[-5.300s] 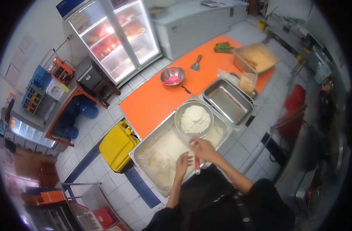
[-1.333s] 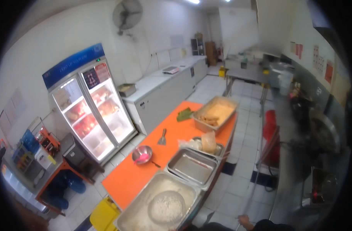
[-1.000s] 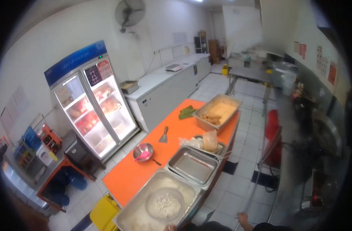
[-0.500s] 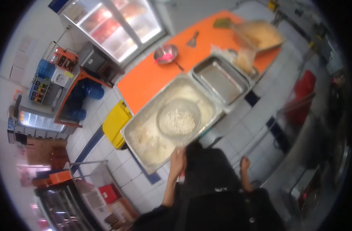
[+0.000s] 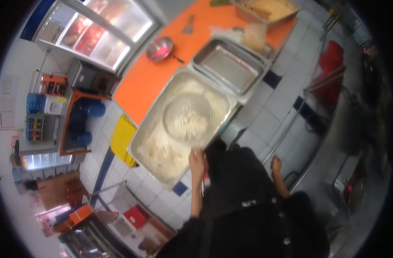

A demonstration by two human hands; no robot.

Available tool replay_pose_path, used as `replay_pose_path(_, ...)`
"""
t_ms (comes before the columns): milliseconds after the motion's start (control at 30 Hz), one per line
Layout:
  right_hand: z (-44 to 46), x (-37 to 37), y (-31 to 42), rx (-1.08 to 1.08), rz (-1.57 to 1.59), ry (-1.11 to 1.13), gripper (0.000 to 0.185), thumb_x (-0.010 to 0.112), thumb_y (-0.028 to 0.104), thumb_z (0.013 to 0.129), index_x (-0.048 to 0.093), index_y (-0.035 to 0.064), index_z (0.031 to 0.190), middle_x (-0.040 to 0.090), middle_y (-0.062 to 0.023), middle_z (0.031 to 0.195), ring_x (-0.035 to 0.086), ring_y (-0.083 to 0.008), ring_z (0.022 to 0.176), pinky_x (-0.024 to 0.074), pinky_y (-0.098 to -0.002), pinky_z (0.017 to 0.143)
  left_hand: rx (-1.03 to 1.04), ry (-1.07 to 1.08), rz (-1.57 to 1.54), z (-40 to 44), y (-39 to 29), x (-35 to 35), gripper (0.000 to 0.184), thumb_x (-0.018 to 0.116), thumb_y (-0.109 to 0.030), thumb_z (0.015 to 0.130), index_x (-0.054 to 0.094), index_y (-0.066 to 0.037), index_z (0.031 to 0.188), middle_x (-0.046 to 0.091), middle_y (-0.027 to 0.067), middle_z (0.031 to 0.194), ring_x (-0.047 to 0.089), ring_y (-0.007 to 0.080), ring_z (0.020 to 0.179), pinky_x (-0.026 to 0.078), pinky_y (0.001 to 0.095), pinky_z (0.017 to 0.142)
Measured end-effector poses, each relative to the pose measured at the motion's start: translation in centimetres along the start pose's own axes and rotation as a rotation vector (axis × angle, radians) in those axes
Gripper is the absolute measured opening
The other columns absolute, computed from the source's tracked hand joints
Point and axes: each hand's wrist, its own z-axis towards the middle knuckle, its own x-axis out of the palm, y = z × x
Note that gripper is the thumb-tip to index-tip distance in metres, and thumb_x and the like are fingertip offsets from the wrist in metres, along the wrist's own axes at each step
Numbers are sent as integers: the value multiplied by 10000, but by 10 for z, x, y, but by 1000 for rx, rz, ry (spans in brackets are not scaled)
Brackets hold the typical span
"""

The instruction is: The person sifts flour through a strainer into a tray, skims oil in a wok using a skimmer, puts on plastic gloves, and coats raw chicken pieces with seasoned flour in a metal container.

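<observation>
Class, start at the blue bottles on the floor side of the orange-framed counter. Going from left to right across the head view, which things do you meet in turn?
Blue bottles → yellow bin → metal bowl → left hand → right hand → red object.

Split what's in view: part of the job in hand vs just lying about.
Likely in the job:
sieve, held by the left hand
pale lumps in it
large floury tray below

Apparently lying about:
metal bowl with pink scoop
scraper
smaller tray
plastic bag
</observation>
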Motion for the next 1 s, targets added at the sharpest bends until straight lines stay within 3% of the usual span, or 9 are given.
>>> replay_pose_path(100,4,4,12,14,84,35,406,524,409,943,599,39,793,483,-13,563,385,-88,399,288,-246,356,-119,42,-180,10,-37,-17,325,443,-355,1010,498,-50,910,378,-22,523,343,70,377,274,220,341)
replay_pose_path(333,1,13,35,65,145,67,397,498,419,949,588,53,827,483,-15,583,390,-84,424,292,-240,372,30,-15,-298,-50,-120,-30,299,410,-368,1018,421,-90,908,328,-17,503,314,75,339,271,215,302)
replay_pose_path(400,1,13,35,71,140,55,402,495,427,949,587,52,838,484,-14,582,387,-85,419,288,-241,368,65,-57,-419,-58,-129,-27,262,410,-284,1024,412,-71,870,363,-5,514,320,71,358,277,219,313)
replay_pose_path(533,-8,14,39,58,122,44,419,498,443,955,588,59,812,486,-9,561,387,-79,403,277,-241,359,-37,-60,-359,-45,-65,-17,322,403,-364,1021,401,-95,845,315,-20,492,297,75,333,274,224,304)
replay_pose_path(600,-10,15,30,51,127,61,411,497,439,948,584,62,810,484,-9,573,390,-85,412,281,-245,360,-104,-21,-297,-25,-20,-17,260,403,-274,1023,426,-71,862,373,-9,532,325,65,363,272,223,322)
replay_pose_path(800,-16,3,15,44,123,73,411,498,436,950,583,61,806,482,-16,576,390,-86,405,281,-251,355,-105,-38,-277,-37,-6,-13,265,399,-271,1023,423,-71,850,388,-11,530,321,63,353,275,224,323)
replay_pose_path(1000,-2,1,10,93,95,66,414,508,436,946,593,54,811,482,-14,579,392,-88,404,276,-248,348,-103,-6,-374,-15,2,-11,287,400,-325,1025,416,-92,858,321,-14,505,279,74,339,248,226,311)
